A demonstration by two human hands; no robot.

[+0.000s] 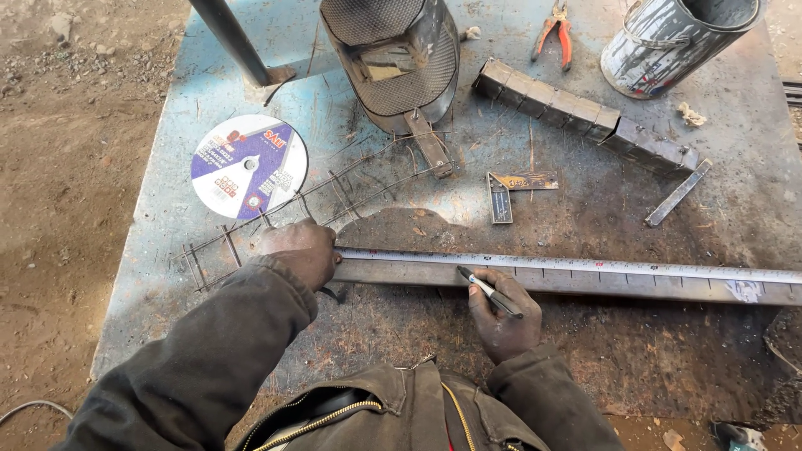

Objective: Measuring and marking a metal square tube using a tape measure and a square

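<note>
a round label (248, 166) covers the face of a cutting disc lying flat on the surface (535, 351), just beyond the left hand (299, 251) and well left of the right hand (501, 316). it is white and purple with red and orange patches around a small centre hole.

- Your left hand (299, 250) lies palm down, fingers curled and pressing flat, its dark-sleeved forearm reaching in from the lower left.
- Your right hand (501, 316) is closed in a writing grip, knuckles up, wrist bent close to your body.
</note>
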